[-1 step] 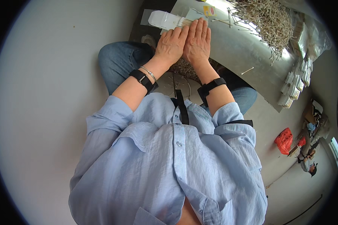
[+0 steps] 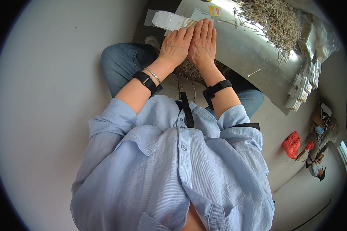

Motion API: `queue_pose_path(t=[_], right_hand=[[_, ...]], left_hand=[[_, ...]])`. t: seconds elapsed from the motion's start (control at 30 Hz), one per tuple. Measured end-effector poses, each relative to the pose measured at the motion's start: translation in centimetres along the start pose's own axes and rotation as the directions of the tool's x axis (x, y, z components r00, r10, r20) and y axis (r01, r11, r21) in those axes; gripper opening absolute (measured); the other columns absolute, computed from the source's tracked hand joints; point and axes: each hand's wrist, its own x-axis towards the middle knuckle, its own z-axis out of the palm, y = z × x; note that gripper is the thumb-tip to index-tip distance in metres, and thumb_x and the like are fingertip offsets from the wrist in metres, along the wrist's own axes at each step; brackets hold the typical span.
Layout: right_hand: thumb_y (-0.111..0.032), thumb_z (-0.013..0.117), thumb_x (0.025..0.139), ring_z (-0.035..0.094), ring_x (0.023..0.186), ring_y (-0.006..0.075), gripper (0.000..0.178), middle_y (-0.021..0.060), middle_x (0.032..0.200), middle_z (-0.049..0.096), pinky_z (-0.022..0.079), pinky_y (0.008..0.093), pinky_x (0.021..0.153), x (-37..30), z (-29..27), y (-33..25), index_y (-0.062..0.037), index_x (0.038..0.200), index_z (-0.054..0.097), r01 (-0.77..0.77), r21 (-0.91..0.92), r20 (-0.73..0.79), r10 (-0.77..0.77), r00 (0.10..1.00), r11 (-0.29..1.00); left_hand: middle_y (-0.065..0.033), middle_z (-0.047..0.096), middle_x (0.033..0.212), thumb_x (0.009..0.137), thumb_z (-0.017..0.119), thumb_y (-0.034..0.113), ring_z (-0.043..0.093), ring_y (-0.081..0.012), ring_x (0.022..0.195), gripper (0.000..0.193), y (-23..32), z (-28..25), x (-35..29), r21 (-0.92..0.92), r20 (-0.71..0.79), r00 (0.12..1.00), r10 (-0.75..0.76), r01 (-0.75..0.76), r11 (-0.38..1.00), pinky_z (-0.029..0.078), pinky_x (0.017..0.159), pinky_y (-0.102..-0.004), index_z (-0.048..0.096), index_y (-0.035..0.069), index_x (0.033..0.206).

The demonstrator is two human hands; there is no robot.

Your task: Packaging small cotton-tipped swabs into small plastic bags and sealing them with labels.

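A white box or sleeve (image 2: 166, 20) lies at the table's near left edge, with a row of cotton swabs (image 2: 188, 23) sticking out of its right end. Bent over the near side of that row are the fingers of my left hand (image 2: 175, 48); its fingertips are at the swabs and the box's edge, and the thumb is hidden. My right hand (image 2: 203, 43) is pressed alongside it, fingers stretched and close together, at the swabs' right ends. What lies under both palms cannot be seen.
A large heap of loose cotton swabs (image 2: 279, 23) covers the table's (image 2: 239, 50) far right. Stray swabs (image 2: 254, 72) and a small yellow card (image 2: 215, 11) lie nearer. Packed white boxes (image 2: 302, 86) line the right edge. Beyond, a red bag (image 2: 292, 144) is near another person (image 2: 318, 169).
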Motion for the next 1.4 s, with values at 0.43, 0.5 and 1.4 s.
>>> queue_pose_path(t=[0.43,0.5,1.4], right_hand=[[-0.029,0.043,0.089,0.012,0.143,0.0397,0.068,0.0264,0.152,0.017,0.009,0.0470,0.116,-0.1,-0.1,0.0,0.0076,0.143,0.023,0.011,-0.009,-0.019,-0.012,1.000,1.000],[-0.029,0.043,0.089,0.012,0.143,0.0398,0.068,0.0264,0.152,0.017,0.009,0.0471,0.116,0.0,-0.2,-0.1,0.0075,0.144,0.022,0.011,-0.016,-0.012,-0.011,1.000,1.000],[-0.039,0.052,0.085,0.011,0.144,0.0384,0.080,0.0246,0.153,0.017,0.008,0.0470,0.116,0.0,-0.5,-0.4,0.0053,0.145,0.021,-0.008,-0.024,0.014,0.009,1.000,1.000]], left_hand=[[-0.0119,0.054,0.103,0.083,0.053,0.006,0.058,-0.0282,0.095,0.054,0.1,-0.3,0.6,0.018,0.095,0.995,-0.043,0.042,0.999,0.046,0.085,-0.0382,0.042,0.007,0.136],[-0.0121,0.055,0.104,0.083,0.052,0.006,0.058,-0.0284,0.095,0.053,0.1,-0.3,0.8,0.007,0.098,0.994,-0.047,0.047,0.999,0.046,0.085,-0.0383,0.043,0.007,0.135],[-0.0148,0.056,0.108,0.086,0.052,0.010,0.062,-0.0319,0.094,0.051,-0.2,-0.4,1.9,-0.022,0.123,0.991,-0.052,0.055,0.998,0.049,0.084,-0.0410,0.041,0.008,0.135]])
